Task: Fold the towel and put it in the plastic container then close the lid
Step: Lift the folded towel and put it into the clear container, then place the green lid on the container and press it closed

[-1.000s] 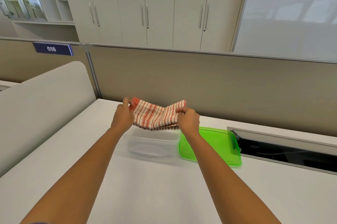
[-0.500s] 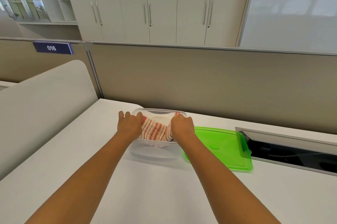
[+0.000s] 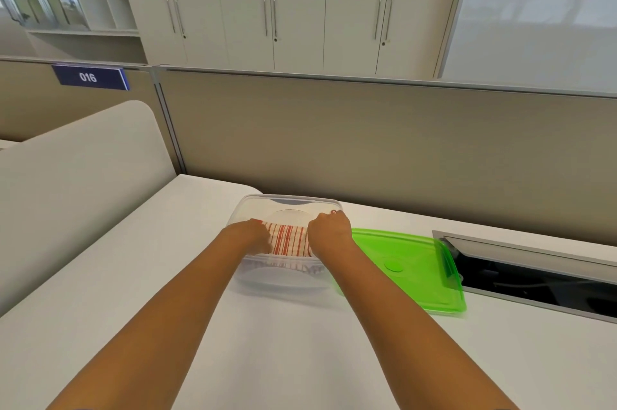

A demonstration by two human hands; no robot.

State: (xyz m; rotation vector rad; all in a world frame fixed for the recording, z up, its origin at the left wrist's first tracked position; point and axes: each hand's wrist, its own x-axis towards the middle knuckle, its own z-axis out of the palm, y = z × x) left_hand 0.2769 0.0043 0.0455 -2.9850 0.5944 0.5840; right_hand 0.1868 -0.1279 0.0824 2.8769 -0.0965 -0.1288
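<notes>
The towel (image 3: 287, 240), red-striped and folded, lies inside the clear container (image 3: 287, 205), bunched toward its near wall, with bare floor showing at the far side. Both hands are in the container with it: the left hand (image 3: 250, 237) presses at the towel's left end and the right hand (image 3: 329, 232) sits curled at its right end, by the container's right wall. The fingers of both are hidden behind the knuckles and the cloth, so I cannot tell whether either hand is pinching the towel or only pushing it down. The green lid (image 3: 405, 271) lies flat just right of the container, its near-left corner tucked close against it, and right of the lid is an open cable trough (image 3: 534, 271) in the desk (image 3: 300, 359). The risks from here look modest. Cloth springs back, so a fold released too soon may rise above the rim and get trapped under the lid, which would stop it sealing. The container is light, and a hand dragging out against its wall could slide it on the smooth desk. Reaching carelessly for the lid could nudge it toward the trough.
</notes>
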